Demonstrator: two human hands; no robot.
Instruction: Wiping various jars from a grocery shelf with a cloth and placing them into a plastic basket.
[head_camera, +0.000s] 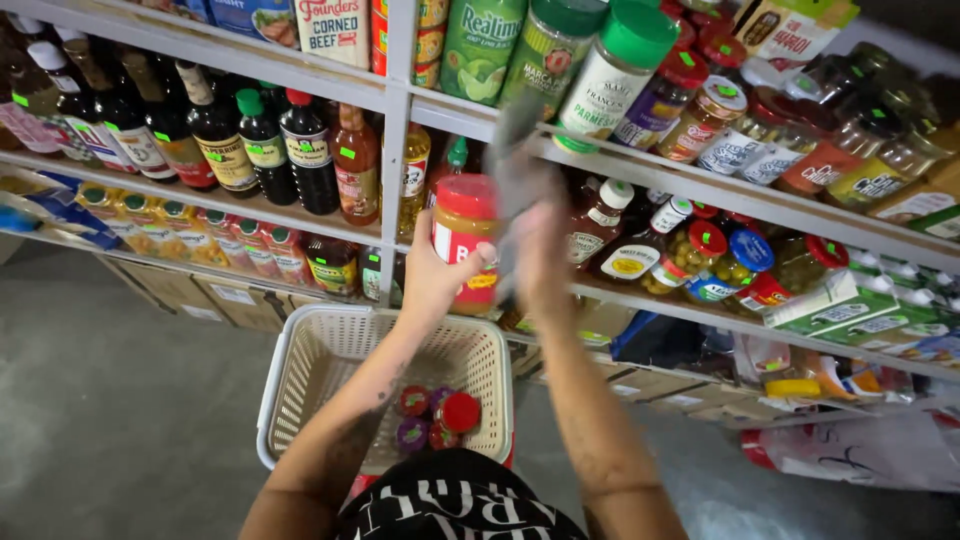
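Two hands were raised at the centre of the frame in front of the shelves. Our left hand (432, 283) was clenched around a jar (466, 243) with a red lid and orange contents, held upright just above the basket (300, 372). Our right hand (538, 250) was blurred, holding what looked like a grey cloth (515, 160) against the jar's side; we could not tell how firm that grip was. Below, several small red- and purple-lidded jars (437, 415) lay in the white basket. Dark sauce bottles (215, 125) stood at upper left.
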